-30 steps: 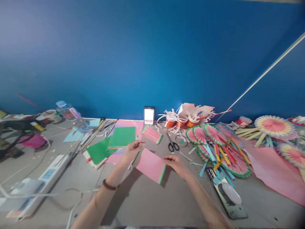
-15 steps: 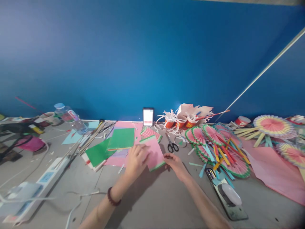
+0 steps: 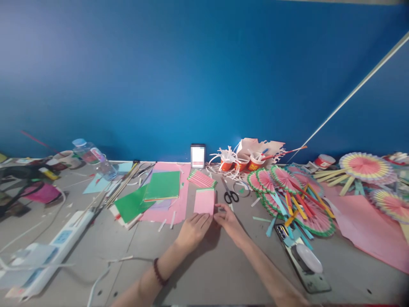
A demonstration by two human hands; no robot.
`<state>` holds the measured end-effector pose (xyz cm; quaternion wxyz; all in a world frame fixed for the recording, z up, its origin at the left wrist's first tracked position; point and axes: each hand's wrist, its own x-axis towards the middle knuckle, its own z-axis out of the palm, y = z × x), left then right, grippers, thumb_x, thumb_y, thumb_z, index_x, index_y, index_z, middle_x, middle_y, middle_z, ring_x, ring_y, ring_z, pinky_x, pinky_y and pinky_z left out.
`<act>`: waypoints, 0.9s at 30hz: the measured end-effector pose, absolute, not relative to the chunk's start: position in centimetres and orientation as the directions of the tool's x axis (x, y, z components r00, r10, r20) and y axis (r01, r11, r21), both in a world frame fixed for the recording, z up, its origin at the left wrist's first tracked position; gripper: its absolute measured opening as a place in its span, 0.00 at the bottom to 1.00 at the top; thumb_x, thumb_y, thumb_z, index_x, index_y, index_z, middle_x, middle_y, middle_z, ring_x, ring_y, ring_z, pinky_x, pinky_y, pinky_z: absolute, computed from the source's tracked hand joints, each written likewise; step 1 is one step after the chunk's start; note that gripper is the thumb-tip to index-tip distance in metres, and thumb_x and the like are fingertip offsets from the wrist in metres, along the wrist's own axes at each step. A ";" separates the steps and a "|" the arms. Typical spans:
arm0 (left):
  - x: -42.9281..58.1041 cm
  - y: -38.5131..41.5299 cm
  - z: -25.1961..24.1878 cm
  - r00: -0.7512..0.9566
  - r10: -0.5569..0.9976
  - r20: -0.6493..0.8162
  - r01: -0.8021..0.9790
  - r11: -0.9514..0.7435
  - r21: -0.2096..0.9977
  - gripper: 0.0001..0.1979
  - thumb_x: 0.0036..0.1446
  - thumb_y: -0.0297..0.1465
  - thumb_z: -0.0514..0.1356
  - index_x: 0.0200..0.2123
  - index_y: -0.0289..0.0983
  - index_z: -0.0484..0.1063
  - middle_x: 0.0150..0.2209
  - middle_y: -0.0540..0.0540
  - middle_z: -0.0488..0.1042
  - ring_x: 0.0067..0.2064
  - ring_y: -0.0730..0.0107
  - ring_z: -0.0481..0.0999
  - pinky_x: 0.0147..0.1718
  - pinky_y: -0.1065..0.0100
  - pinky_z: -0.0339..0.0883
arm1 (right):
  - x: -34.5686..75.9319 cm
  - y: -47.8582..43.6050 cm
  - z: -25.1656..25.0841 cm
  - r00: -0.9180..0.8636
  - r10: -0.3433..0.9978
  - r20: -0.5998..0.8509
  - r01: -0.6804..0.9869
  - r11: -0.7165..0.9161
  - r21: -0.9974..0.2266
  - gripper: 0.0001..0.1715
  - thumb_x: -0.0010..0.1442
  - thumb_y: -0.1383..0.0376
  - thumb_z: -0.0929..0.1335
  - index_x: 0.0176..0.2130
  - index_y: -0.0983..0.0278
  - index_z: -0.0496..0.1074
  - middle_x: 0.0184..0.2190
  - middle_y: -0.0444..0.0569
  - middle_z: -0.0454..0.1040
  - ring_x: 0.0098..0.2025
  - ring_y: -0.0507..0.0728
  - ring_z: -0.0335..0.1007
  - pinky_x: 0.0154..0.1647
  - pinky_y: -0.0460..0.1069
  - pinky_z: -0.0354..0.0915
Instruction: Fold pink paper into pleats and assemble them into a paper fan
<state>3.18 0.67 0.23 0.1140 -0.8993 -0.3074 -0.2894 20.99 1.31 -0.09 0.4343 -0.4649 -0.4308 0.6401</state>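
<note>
Left hand (image 3: 194, 230) lies palm-down, fingers nearly straight and close together over the near end of a pink paper sheet (image 3: 204, 201), seemingly to pin it against the tabletop (image 3: 217, 277); its thumb is hidden, so I cannot tell whether it grips. The right hand (image 3: 230, 222) is half-curled, fingertips at the sheet's right edge, probably to steady that side; whether they pinch it is unclear. The sheet sits between the hands and lengthwise before the person, its green band at the far end, which likely keeps its edges easy to line up. Just beyond lies a pleated pink-and-green paper piece (image 3: 202, 179). Scissors (image 3: 231, 196) rest to the right, handles toward the person, presumably for easy reach.
</note>
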 end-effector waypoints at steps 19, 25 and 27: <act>2.5 -0.7 1.0 0.631 0.271 0.727 0.478 -0.874 -0.089 0.11 0.60 0.22 0.52 0.45 0.32 0.68 0.38 0.44 0.79 0.41 0.71 0.77 0.43 0.68 0.70 | 25.5 3.4 -1.5 -0.164 0.845 0.508 0.755 0.439 -0.487 0.20 0.61 0.69 0.60 0.51 0.63 0.70 0.40 0.53 0.76 0.42 0.59 0.71 0.43 0.53 0.68; 2.0 -0.5 1.4 0.659 0.278 0.699 0.469 -0.878 -0.093 0.11 0.62 0.23 0.51 0.46 0.33 0.67 0.40 0.44 0.79 0.44 0.70 0.76 0.45 0.67 0.70 | 25.6 3.2 -0.9 -0.239 0.767 0.596 0.809 0.497 -0.315 0.15 0.64 0.68 0.61 0.47 0.61 0.73 0.35 0.50 0.75 0.39 0.57 0.69 0.42 0.52 0.66; 1.9 -0.4 1.3 0.648 0.279 0.709 0.475 -0.875 -0.090 0.11 0.61 0.23 0.51 0.46 0.33 0.68 0.40 0.43 0.78 0.44 0.69 0.76 0.45 0.66 0.70 | 25.6 3.1 -0.8 -0.220 0.754 0.619 0.818 0.489 -0.304 0.12 0.64 0.68 0.62 0.42 0.62 0.74 0.33 0.49 0.75 0.37 0.57 0.69 0.41 0.51 0.66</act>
